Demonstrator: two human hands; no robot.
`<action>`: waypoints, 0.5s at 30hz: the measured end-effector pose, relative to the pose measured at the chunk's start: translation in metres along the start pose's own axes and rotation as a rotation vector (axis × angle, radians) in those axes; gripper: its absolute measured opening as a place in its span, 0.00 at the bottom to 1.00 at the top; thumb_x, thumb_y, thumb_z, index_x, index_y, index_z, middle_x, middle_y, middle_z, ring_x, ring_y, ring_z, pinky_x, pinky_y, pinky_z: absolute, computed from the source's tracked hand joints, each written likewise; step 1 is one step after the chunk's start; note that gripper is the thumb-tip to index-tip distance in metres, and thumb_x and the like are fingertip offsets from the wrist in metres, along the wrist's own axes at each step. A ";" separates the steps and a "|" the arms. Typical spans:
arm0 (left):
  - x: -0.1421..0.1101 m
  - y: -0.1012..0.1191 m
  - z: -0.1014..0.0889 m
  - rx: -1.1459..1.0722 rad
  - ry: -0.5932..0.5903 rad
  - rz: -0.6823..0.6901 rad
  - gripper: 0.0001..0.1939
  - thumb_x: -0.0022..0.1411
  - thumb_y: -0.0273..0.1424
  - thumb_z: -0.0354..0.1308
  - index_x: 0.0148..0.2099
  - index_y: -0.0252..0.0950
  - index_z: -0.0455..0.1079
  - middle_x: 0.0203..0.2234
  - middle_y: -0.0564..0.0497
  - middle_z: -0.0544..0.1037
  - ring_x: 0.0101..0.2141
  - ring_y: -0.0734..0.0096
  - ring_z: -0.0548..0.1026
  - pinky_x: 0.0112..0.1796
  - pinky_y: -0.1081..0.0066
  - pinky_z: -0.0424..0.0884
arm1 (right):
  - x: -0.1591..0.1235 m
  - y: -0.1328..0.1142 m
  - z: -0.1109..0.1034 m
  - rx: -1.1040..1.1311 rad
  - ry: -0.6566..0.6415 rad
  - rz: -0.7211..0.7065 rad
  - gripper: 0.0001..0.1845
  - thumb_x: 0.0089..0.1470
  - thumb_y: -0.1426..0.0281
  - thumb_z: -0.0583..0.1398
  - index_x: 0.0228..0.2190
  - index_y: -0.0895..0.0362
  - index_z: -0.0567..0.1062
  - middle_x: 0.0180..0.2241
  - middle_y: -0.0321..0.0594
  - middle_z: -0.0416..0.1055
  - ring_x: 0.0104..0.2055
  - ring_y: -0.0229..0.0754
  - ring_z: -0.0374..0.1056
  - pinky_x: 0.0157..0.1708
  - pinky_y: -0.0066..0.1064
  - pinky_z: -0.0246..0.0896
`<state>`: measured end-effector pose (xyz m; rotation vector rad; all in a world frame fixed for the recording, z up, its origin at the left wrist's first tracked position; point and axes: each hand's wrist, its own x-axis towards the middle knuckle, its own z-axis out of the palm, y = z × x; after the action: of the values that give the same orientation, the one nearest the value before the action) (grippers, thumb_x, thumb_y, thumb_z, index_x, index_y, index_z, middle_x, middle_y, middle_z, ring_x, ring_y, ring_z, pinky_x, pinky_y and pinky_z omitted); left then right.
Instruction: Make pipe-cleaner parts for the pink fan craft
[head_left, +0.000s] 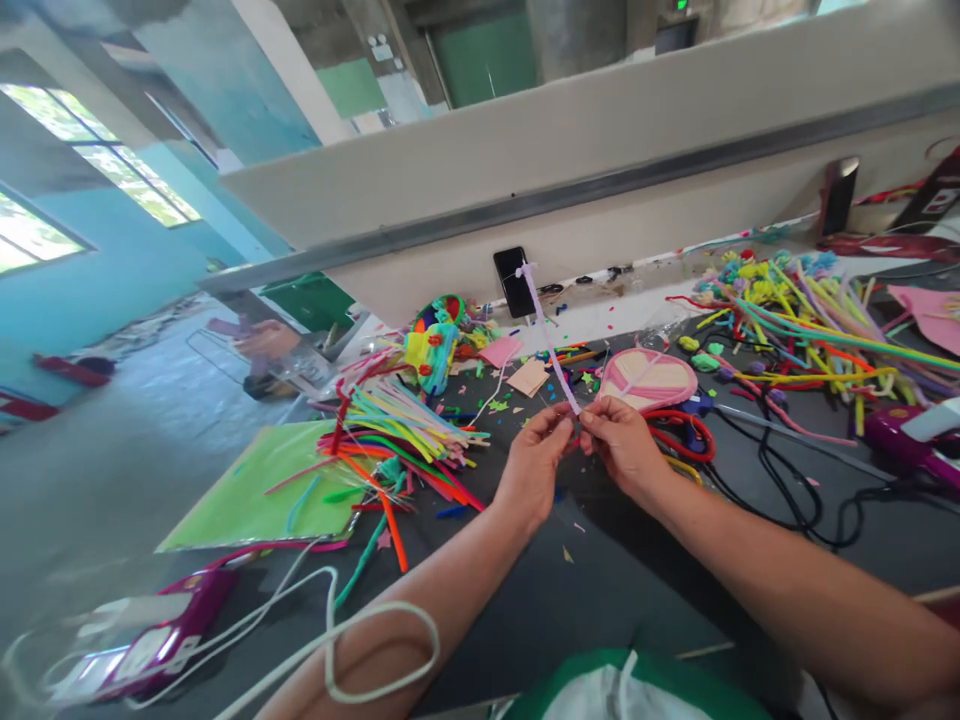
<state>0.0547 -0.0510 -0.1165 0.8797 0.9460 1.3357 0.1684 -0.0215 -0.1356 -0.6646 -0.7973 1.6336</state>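
Observation:
Both of my hands meet above the dark table (570, 600), pinching the lower end of a pale lilac pipe cleaner (546, 335) that rises up and to the left. My left hand (534, 465) grips it with fingers closed. My right hand (621, 442) pinches it from the other side. Just behind my right hand lies a pink heart-shaped foam piece (649, 378) with a red pipe-cleaner loop (686, 432) beside it.
A heap of coloured pipe cleaners (405, 430) and a green foam sheet (262, 490) lie at left. More pipe cleaners (810, 320) pile up at right. Glue guns (161, 630) (911, 440) with cords lie near both edges. A black phone (513, 282) leans on the partition.

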 end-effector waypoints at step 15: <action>0.019 -0.014 -0.001 -0.158 0.110 -0.025 0.09 0.45 0.30 0.67 0.30 0.31 0.75 0.20 0.55 0.70 0.18 0.82 0.66 0.21 0.77 0.62 | -0.001 0.011 0.003 0.021 0.003 0.086 0.14 0.38 0.68 0.68 0.25 0.56 0.68 0.18 0.30 0.69 0.20 0.33 0.65 0.22 0.24 0.62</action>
<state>0.0590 -0.0327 -0.1304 0.6781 0.9191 1.4284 0.1595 -0.0240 -0.1428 -0.6938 -0.7572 1.7159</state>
